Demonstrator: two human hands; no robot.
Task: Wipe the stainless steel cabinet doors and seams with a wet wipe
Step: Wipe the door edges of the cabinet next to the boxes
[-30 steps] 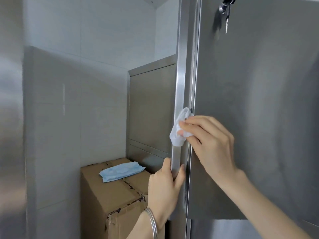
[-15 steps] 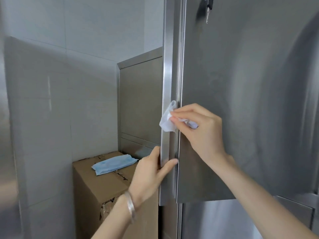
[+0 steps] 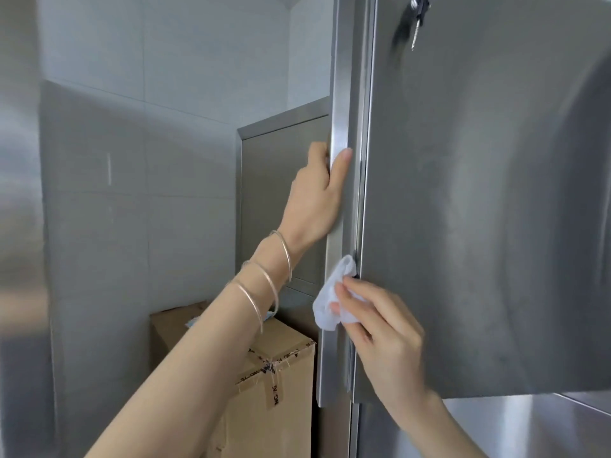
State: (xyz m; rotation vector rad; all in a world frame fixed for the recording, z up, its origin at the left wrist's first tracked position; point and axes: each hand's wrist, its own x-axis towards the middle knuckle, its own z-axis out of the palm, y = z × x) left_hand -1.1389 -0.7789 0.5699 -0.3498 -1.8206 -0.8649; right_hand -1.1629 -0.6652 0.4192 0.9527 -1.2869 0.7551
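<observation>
Since a second ago the two hands have swapped heights on the door edge: the left hand [image 3: 319,196] has climbed from below the wipe to well above it, and the right hand [image 3: 380,328] has slid down with the wet wipe [image 3: 334,297]. That reads as a downward pass along the seam [image 3: 359,200], now in its lower stretch; the part below the wipe looks still to do.

Head view: the left hand is closed on the open door's edge strip [image 3: 339,94], thumb in front and fingers curled behind, steadying it. The right hand pinches the bunched wipe and presses it to the strip just beside the seam, at the left margin of the cabinet door [image 3: 479,209].

Brushed steel shows dull streaks and soft reflections. A key [image 3: 417,18] hangs in the lock near the top. Left lies a tiled wall [image 3: 139,143], with a taped cardboard box [image 3: 277,368] below.
</observation>
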